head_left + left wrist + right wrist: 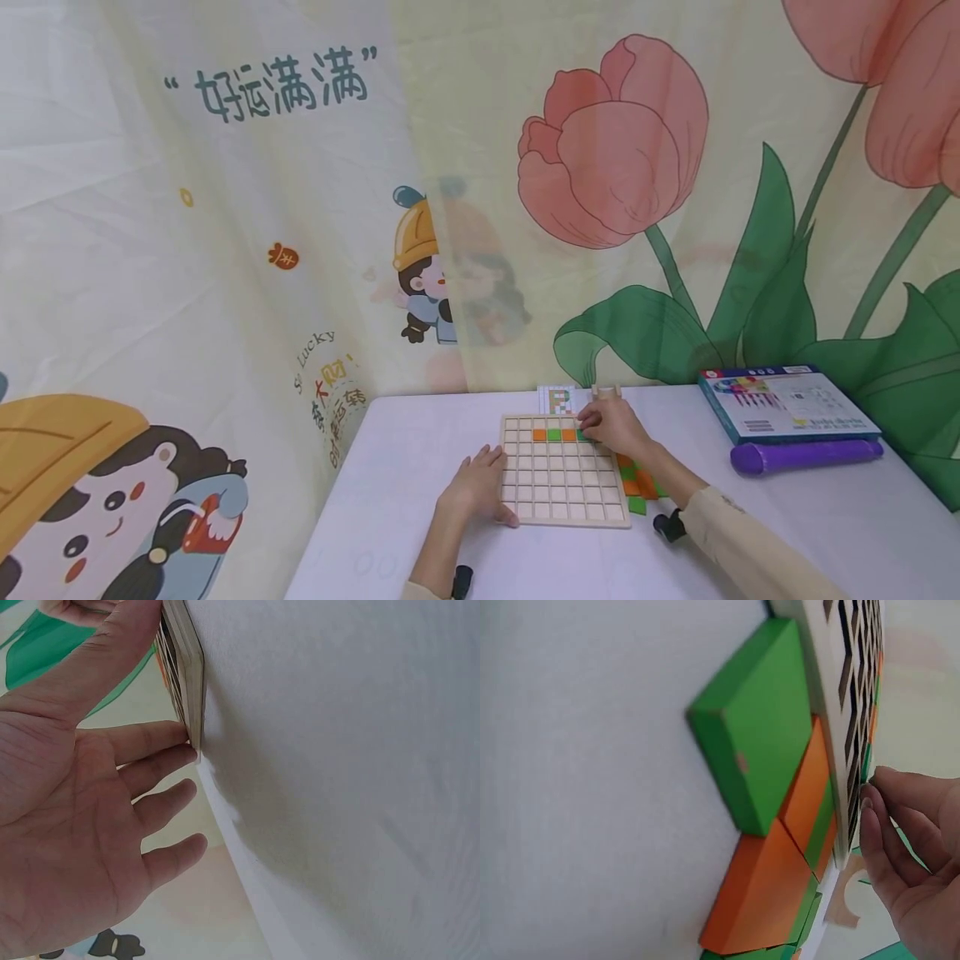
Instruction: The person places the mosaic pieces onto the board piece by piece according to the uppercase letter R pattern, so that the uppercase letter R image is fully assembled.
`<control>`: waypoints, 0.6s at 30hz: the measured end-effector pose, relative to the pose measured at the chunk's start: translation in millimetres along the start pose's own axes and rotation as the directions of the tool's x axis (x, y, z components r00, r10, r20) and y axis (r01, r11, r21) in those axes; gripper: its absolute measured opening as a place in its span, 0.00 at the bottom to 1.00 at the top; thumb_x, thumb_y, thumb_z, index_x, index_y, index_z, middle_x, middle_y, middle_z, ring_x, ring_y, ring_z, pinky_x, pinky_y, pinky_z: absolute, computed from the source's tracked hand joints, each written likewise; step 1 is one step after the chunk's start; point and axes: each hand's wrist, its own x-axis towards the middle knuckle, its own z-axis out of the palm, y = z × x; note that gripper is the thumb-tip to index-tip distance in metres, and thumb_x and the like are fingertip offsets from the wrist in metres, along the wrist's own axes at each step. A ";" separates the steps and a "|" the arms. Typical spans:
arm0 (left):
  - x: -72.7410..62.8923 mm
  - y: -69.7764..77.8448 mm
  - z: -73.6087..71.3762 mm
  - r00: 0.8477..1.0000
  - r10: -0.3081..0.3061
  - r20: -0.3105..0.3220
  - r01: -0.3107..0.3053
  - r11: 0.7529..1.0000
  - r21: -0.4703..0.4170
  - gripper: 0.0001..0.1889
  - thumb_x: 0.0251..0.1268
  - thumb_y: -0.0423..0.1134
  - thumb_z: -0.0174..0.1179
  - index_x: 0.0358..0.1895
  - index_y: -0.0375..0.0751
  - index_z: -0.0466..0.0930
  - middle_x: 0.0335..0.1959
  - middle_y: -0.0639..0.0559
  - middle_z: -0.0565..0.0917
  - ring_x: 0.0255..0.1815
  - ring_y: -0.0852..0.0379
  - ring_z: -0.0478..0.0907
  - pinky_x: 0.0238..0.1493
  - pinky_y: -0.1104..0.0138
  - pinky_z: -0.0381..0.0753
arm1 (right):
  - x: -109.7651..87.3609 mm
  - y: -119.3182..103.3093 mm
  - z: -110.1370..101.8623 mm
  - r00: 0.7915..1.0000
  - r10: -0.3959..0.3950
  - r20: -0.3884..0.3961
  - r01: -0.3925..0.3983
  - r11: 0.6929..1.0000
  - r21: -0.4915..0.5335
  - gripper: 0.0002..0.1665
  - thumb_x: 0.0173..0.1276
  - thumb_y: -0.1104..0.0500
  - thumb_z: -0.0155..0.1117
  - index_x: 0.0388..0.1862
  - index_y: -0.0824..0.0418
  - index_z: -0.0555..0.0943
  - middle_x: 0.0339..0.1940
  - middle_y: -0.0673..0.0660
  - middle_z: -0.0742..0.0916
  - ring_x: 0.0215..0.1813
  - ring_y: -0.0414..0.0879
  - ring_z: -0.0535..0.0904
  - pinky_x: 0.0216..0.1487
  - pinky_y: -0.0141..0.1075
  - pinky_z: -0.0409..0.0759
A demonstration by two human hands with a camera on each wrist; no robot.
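Note:
A wooden grid board of square cells lies on the white table. In its second row from the back sit an orange tile, a green tile and another orange tile. My right hand reaches over the board's back right part, thumb and fingertips pinching a green tile at the end of that row. Against the board's left side rests my left hand, its fingers extended at the edge and its thumb by the near left corner.
Loose green tiles and orange tiles lie along the board's right side. Behind the board are a pattern card and a small wooden piece. A flat box and a purple tube lie at the right.

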 end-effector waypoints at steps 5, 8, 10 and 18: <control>0.6 -0.4 -1.3 1.000 0.009 -0.006 -0.009 1.000 -0.010 0.59 0.35 0.56 0.87 0.75 0.33 0.70 0.78 0.42 0.70 0.82 0.42 0.60 0.79 0.44 0.62 | -4.1 -1.9 -8.4 1.000 0.027 0.011 -0.027 0.999 0.036 0.10 0.63 0.67 0.76 0.44 0.62 0.90 0.32 0.47 0.90 0.38 0.42 0.87 0.43 0.41 0.88; 0.8 -0.6 -1.8 1.000 0.008 -0.005 -0.008 1.000 -0.021 0.60 0.35 0.56 0.87 0.75 0.33 0.70 0.78 0.41 0.70 0.82 0.42 0.60 0.80 0.44 0.62 | -8.4 -2.8 -15.0 1.000 0.024 0.004 -0.024 0.999 0.043 0.10 0.65 0.67 0.75 0.45 0.63 0.89 0.33 0.48 0.90 0.38 0.42 0.86 0.42 0.40 0.87; 0.6 -0.5 -1.9 1.000 0.008 -0.004 -0.009 1.000 -0.026 0.60 0.34 0.56 0.87 0.75 0.33 0.70 0.78 0.41 0.70 0.82 0.41 0.60 0.79 0.43 0.62 | -11.5 -1.1 -19.7 1.000 0.009 -0.005 -0.009 0.999 0.034 0.09 0.65 0.67 0.75 0.45 0.64 0.89 0.33 0.48 0.90 0.38 0.43 0.86 0.43 0.41 0.87; 0.1 -1.6 -0.5 1.000 0.016 -0.004 -0.017 1.000 -0.020 0.59 0.35 0.56 0.87 0.75 0.33 0.70 0.78 0.41 0.70 0.81 0.41 0.60 0.79 0.43 0.62 | -24.6 8.6 -38.6 1.000 0.010 -0.029 -0.012 0.998 -0.057 0.10 0.65 0.66 0.76 0.45 0.62 0.90 0.34 0.48 0.90 0.39 0.44 0.86 0.47 0.44 0.88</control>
